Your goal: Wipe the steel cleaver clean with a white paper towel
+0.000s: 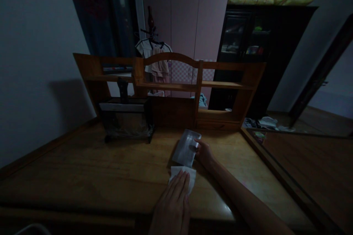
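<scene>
My right hand (204, 154) grips the right edge of a grey, flat, rectangular piece (186, 147) with a dull sheen, thumb on top. The piece is tilted over the wooden desk top; its exact kind is hard to make out in the dim light. Just below its near edge, my left hand (173, 200) has its fingers stretched together over a white tissue (175, 171). The tissue's corners stick out past the fingertips. It meets or nearly meets the grey piece. The underside of my left hand is hidden.
On the desk (132, 172) at the left stands a black rack (125, 117) with a clear front and an upright black handle. A wooden shelf unit (171, 87) runs along the back. Beyond are a pink wardrobe (183, 25), hanging clothes (158, 57) and a dark cabinet (264, 44).
</scene>
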A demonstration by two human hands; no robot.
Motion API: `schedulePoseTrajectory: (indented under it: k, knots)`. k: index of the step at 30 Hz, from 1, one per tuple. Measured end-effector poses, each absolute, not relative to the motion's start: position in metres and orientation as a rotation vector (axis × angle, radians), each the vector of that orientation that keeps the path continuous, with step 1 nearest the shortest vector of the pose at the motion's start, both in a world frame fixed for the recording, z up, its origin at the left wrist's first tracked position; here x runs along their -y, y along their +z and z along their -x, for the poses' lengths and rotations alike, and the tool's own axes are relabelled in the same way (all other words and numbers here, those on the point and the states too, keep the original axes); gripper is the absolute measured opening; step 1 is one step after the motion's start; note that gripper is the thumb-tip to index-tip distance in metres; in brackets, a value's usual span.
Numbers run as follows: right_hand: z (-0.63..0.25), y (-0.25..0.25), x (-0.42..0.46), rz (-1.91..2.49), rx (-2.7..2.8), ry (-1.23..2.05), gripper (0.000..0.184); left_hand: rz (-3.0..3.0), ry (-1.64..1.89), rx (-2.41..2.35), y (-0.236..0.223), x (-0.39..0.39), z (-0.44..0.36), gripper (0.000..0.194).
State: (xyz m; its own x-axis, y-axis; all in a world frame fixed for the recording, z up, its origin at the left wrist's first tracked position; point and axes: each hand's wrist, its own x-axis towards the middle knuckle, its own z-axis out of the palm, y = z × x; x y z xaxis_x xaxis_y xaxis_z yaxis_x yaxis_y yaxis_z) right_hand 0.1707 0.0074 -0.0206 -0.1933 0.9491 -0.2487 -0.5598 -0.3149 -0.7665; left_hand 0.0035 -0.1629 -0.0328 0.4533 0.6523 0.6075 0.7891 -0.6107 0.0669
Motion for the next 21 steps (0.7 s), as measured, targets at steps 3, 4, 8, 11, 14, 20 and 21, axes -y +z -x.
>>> schedulePoseTrajectory:
  k: [3,4,8,11,14,20,21]
  knots:
    - [-0.171,-0.022,-0.008,0.881,0.635,1.743,0.013,2.484,-0.906,1.244,-0.030,0.164,-0.003,0.051]
    - [-0.171,-0.022,-0.009,0.881,0.633,1.745,0.013,2.484,-0.907,1.243,-0.028,0.164,-0.002,0.050]
    - [-0.172,-0.023,-0.008,0.887,0.629,1.746,0.014,2.488,-0.860,1.221,-0.024,0.164,-0.001,0.050]
    - [-0.172,-0.023,-0.009,0.892,0.625,1.734,0.014,2.484,-0.825,1.208,-0.024,0.164,0.000,0.049]
    - [-0.171,-0.022,-0.009,0.894,0.615,1.722,0.013,2.496,-0.839,1.217,-0.023,0.164,0.001,0.048]
    - [-0.171,-0.021,-0.008,0.884,0.614,1.721,0.011,2.516,-0.848,1.181,-0.017,0.165,0.004,0.048]
    - [-0.171,-0.021,-0.008,0.881,0.615,1.718,0.011,2.516,-0.836,1.162,-0.018,0.166,0.006,0.049]
